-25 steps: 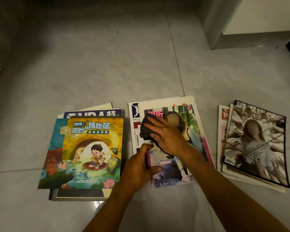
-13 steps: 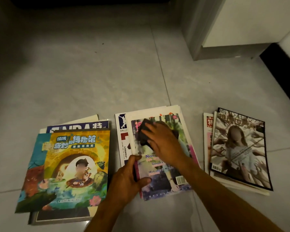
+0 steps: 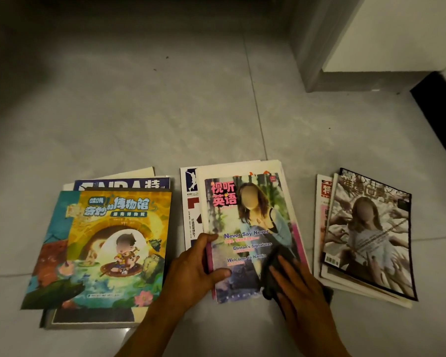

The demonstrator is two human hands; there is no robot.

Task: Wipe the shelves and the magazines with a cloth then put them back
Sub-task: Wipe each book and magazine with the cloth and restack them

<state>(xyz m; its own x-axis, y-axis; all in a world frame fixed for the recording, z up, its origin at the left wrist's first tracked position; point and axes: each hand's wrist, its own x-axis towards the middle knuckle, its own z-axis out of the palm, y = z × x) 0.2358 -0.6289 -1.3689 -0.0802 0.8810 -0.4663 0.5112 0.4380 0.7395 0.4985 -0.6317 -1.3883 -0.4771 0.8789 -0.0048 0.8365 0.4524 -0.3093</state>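
Three piles of magazines lie on the grey tiled floor. On top of the middle pile is a magazine with a woman on its cover. My left hand holds its left edge, thumb on the cover and fingers curled round the side. My right hand lies flat, fingers straight, and presses a dark cloth onto the cover's lower right corner. The left pile is topped by a yellow cartoon magazine. The right pile shows a black-bordered magazine on top.
A grey wall corner with a skirting board stands at the back right. A dark strip runs along the right edge. Bare floor tiles stretch behind the piles.
My right hand has slid the cloth from the top of the cover down to its lower right corner. My left hand stays on the left edge. The view has tilted upward.
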